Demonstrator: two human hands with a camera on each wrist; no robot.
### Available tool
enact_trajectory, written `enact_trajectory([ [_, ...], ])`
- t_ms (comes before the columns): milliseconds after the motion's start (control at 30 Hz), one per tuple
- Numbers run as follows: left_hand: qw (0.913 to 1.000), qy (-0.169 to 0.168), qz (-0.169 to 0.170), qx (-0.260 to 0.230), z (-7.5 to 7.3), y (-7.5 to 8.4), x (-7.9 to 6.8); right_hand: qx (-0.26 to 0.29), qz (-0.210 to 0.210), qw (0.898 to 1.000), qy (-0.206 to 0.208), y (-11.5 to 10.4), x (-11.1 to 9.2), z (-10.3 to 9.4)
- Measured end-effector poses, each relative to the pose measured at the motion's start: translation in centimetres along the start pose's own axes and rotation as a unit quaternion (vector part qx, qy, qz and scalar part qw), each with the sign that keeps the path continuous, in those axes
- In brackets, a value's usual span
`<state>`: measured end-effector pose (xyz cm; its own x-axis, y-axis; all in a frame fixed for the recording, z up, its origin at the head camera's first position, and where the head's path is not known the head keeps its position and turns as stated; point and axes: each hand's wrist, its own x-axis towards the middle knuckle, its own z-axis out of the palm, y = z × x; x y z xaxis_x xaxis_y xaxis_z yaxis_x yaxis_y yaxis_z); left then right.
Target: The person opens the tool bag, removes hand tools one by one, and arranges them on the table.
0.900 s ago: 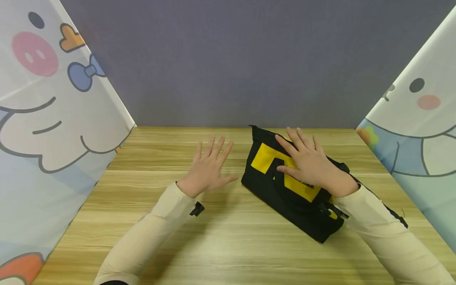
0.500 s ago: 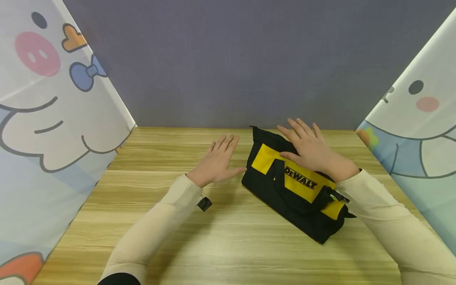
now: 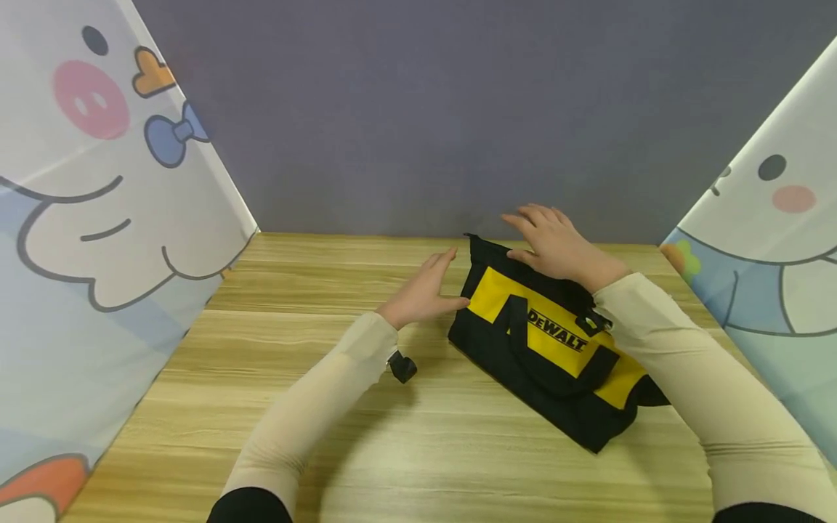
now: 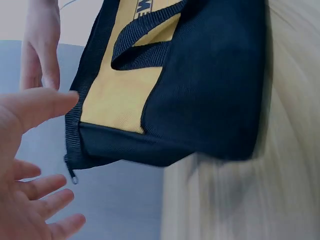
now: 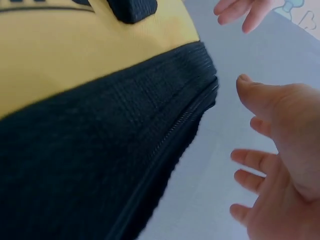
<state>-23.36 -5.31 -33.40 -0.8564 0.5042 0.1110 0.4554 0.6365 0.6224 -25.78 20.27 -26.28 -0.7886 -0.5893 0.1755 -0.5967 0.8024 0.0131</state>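
Observation:
A black and yellow DeWalt tool bag (image 3: pixel 490 294) lies at a slant on the wooden table, its fabric handle (image 3: pixel 519 327) flopped over the front. Along its top edge runs a black zipper (image 5: pixel 185 117). Beside the bag's left end is my left hand (image 3: pixel 421 294), thumb apart from the spread fingers, nothing held. In the left wrist view this hand's thumb (image 4: pixel 55 105) overlaps the bag's top corner. My right hand (image 3: pixel 556 247) hovers over the bag's far top edge, fingers slightly bent and holding nothing. The right sleeve covers part of the bag's right end.
The wooden table (image 3: pixel 261 363) extends left and in front of the bag. A grey panel (image 3: pixel 392 123) stands along its back edge. Cartoon-printed sheets flank it, one on the left (image 3: pixel 131 240) and one on the right (image 3: pixel 778 269). A small black camera mount (image 3: pixel 402 367) hangs under the left wrist.
My left hand has moved right to the bag's end and turned more sideways. The right hand has lifted from over the bag's front toward its far edge, uncovering the logo.

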Motion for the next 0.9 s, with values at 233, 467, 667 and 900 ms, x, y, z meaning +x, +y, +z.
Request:
enact_trajectory([
  [233,0.9930,0.028,-0.017,-0.113,1.4,-0.4,1.5,-0.011,-0.034,0.999,0.005,0.7,3.1,0.8],
  [467,0.9813,0.024,-0.035,-0.188,2.6,-0.7,2.3,0.007,-0.013,0.999,-0.035,1.2,5.8,1.8],
  [667,0.9788,0.057,-0.041,-0.192,3.2,-0.8,2.5,0.055,0.019,0.994,-0.097,0.5,8.2,2.1],
  [900,0.9786,0.068,-0.053,-0.187,3.7,-0.5,2.8,0.093,0.065,0.978,-0.176,-0.5,9.9,2.5],
])
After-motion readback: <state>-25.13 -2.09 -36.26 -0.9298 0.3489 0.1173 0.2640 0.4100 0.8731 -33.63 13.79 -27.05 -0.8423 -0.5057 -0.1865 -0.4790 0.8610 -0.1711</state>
